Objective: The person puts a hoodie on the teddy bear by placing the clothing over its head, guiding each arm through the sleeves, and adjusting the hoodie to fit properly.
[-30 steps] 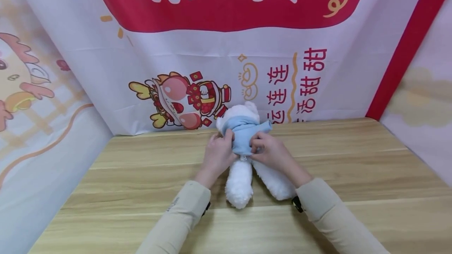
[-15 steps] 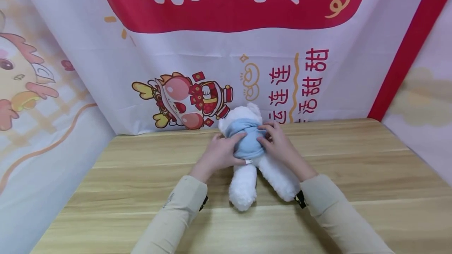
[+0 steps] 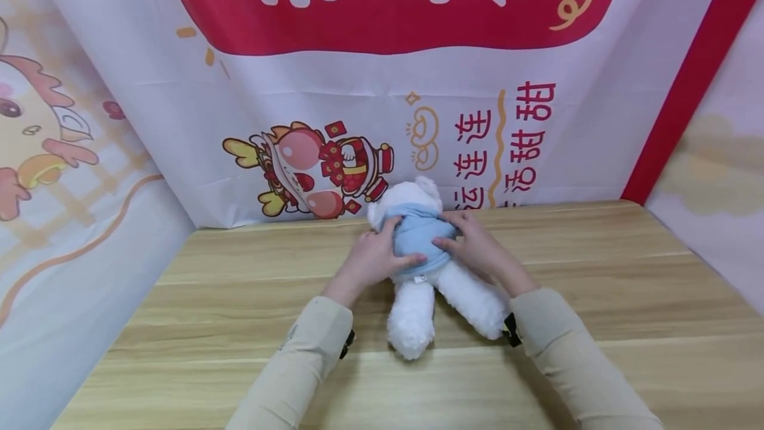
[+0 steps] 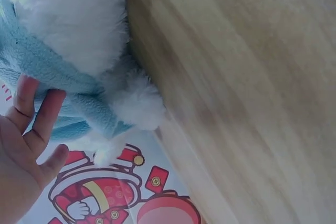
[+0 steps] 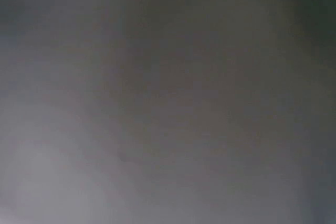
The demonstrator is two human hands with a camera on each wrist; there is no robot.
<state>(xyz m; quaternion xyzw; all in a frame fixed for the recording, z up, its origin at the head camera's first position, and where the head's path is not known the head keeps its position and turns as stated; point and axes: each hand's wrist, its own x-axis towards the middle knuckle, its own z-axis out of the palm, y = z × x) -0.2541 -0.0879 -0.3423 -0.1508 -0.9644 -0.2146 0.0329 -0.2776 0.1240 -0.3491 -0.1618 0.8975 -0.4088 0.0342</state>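
A white plush toy lies on the wooden table, head toward the back wall, legs toward me. It wears a light-blue garment over its torso. My left hand rests against the garment's left side, thumb lying across the front. In the left wrist view its fingers are straight and touch the blue garment below the toy's white fur. My right hand lies flat on the garment's right side with fingers extended. The right wrist view is dark and blurred, showing nothing.
A printed banner with red lettering and a cartoon figure hangs right behind the toy's head. More printed cloth walls stand at left and right. Bare wooden table spreads on both sides.
Both hands moved from the garment's lower hem up onto the sides of the torso. The blue garment now covers more of the body, and the toy's legs shifted slightly.
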